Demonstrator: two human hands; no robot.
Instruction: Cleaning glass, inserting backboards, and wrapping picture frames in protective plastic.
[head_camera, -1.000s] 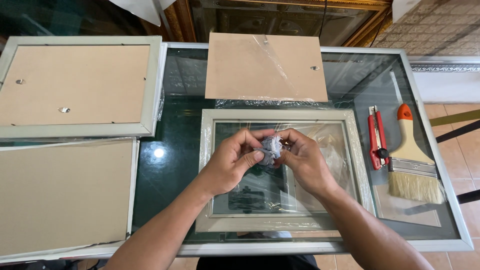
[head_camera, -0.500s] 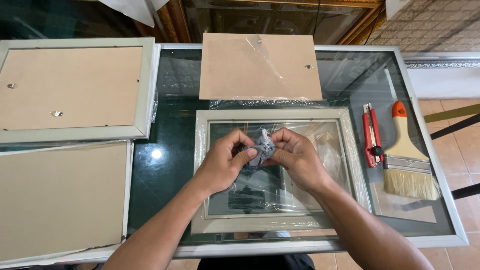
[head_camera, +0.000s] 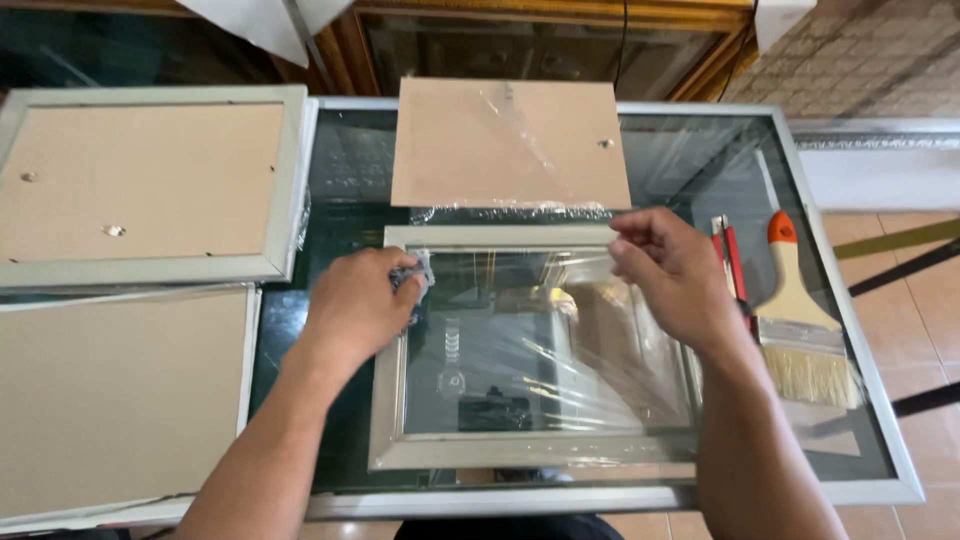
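Head view shows us our left hand closed on crumpled clear film at the silver frame's far-left corner, our right hand pinching the stretched film's far edge, with bare glass tabletop beyond and a paintbrush just right.

On the table in front of you lies a frame. A board lies just behind it. To its left are two more frames, one behind the other. To its right a brush lies, with a cutter between brush and frame. Your left hand sits over the middle frame's left edge, your right hand over its right corner.
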